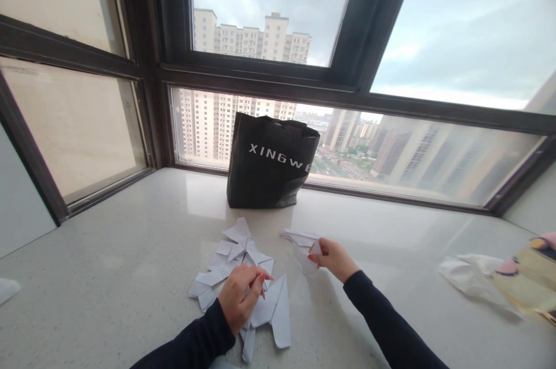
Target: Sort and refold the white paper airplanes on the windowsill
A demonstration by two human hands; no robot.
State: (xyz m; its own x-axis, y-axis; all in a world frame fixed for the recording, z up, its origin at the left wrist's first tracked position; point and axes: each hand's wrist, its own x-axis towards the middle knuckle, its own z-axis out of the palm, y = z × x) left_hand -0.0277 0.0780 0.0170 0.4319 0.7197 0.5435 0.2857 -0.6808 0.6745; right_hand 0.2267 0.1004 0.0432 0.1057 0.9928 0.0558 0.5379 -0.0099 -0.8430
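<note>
My right hand (pixel 336 258) pinches a folded white paper piece (pixel 307 265) between thumb and fingers, held just over the countertop. Right behind it lies another flat folded paper (pixel 304 237). My left hand (pixel 243 296) hovers over or rests on a loose heap of folded white paper pieces (pixel 223 262); which of the two, I cannot tell. Its fingers are curled in with the thumb close to them, and no object shows between them. Near its fingertips, a larger folded paper (pixel 280 308) with pointed flaps lies at the heap's front right.
A black bag (pixel 269 163) with white lettering stands upright behind the papers, by the window. On the right lie a crumpled white sheet (pixel 471 279) and a yellowish printed package (pixel 527 282). A white item (pixel 7 289) sits at the left edge. Dark window frames border the pale speckled counter (pixel 130 253).
</note>
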